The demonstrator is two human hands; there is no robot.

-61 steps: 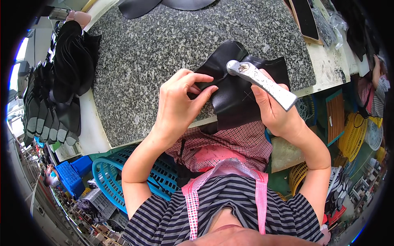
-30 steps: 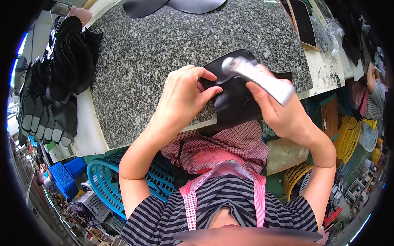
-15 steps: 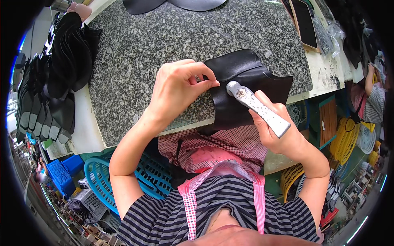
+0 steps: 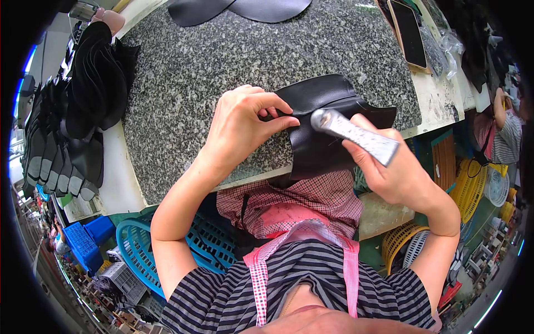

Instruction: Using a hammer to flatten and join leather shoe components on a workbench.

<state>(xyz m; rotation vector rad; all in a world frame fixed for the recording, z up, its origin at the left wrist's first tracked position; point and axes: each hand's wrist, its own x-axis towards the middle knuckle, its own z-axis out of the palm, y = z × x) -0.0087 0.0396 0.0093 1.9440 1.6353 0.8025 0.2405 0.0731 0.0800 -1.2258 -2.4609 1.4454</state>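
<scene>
A black leather piece [image 4: 320, 142] with a seam across it lies on the speckled stone slab [image 4: 183, 94], part of it hanging over the slab's front edge. My left hand [image 4: 242, 117] is closed, thumb and forefinger pinching the leather's left edge near the seam. In my right hand [image 4: 384, 161] is a hammer [image 4: 359, 136] with a worn, whitish metal head, slightly smeared by motion. Its round face is over the leather by the seam, close to my left fingertips; whether it touches cannot be made out. The hammer's handle is hidden by its head and my hand.
Stacks of black leather pieces [image 4: 92, 83] lie at the left, and more black pieces [image 4: 270, 8] at the slab's far edge. A phone [image 4: 410, 36] rests at the far right. Below the table stand a blue basket [image 4: 133, 245] and yellow baskets [image 4: 470, 186]. Another person [image 4: 503, 136] is at the far right.
My right hand and the hammer have moved slightly to the right and down in the picture. My left hand still pinches the leather's edge, nearly in the same place.
</scene>
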